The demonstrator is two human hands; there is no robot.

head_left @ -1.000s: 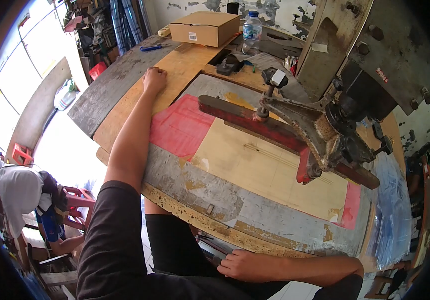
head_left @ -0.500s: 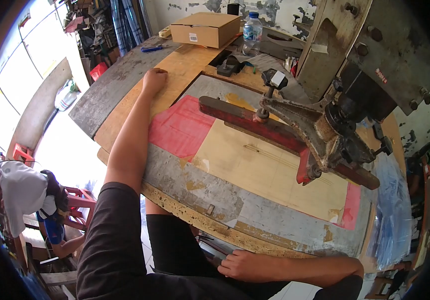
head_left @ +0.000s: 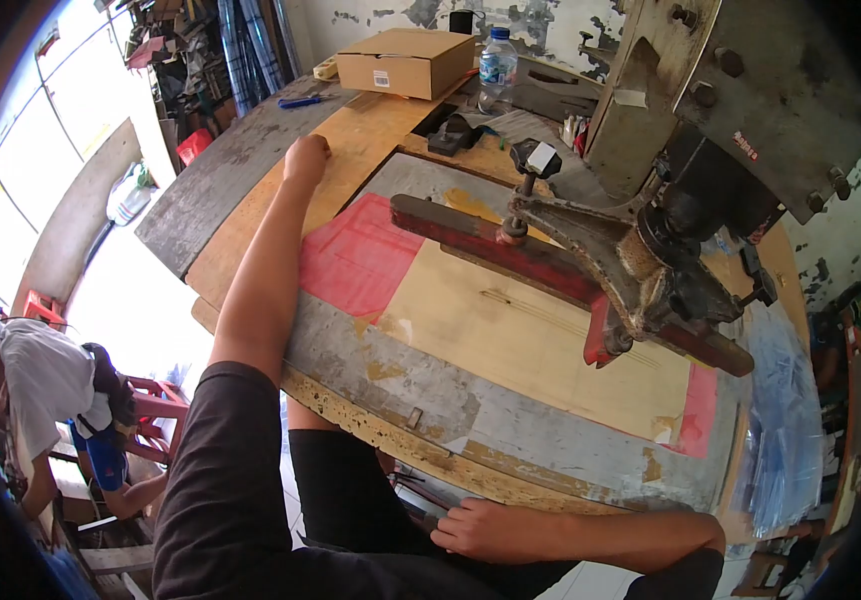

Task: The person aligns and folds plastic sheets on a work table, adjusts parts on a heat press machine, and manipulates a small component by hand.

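Note:
My left hand (head_left: 307, 160) rests, fingers curled in, on the orange-brown wooden board (head_left: 260, 215) at the left of the bench. No object shows in it. My right hand (head_left: 468, 530) lies low over my lap, below the bench's front edge, with its fingers curled. Whatever is under those fingers, if anything, is hidden. Between my arms is a worn grey plate (head_left: 540, 455) carrying a pale yellow sheet (head_left: 510, 340) and a red-pink sheet (head_left: 355, 255). Above the sheets stands a metal machine head (head_left: 640, 260) with a long dark-red bar (head_left: 495, 245). Neither hand touches it.
At the back are a cardboard box (head_left: 400, 65), a water bottle (head_left: 497, 70) and a blue tool (head_left: 302, 101). Clear plastic sheets (head_left: 782, 430) hang at the right edge. Another person (head_left: 45, 385) bends at lower left, beside a red stool (head_left: 155, 410).
My view has shifted slightly, moving the bench and machine a little left in the picture. Both hands keep their places. The other person's lowered arm now shows at lower left.

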